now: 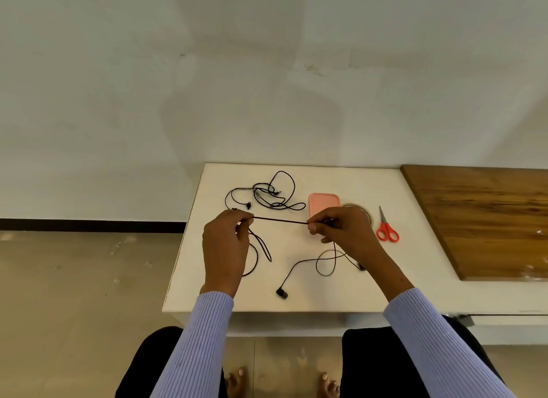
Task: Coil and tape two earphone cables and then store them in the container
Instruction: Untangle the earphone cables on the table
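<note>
Just in front of the pink rectangular plastic container [321, 203]: thin black earphone cable [280, 220] stretched taut, left-right, pinched by left hand [226, 246] and right hand [345, 230] grips alike.

There is only one view, from a camera on the person's head. It looks forward and down, from above and behind the hands. The lens is wide, so straight edges bend a little near the borders. The white table [296, 279] lies in the lower middle of the picture and is quite near; the left hand [226, 246] and the right hand [344, 231] are close below the camera, over the table. The wall [267, 71] fills the upper half, facing the camera. At the bottom edge the person's knees and feet show, so the view reaches almost straight down.
</note>
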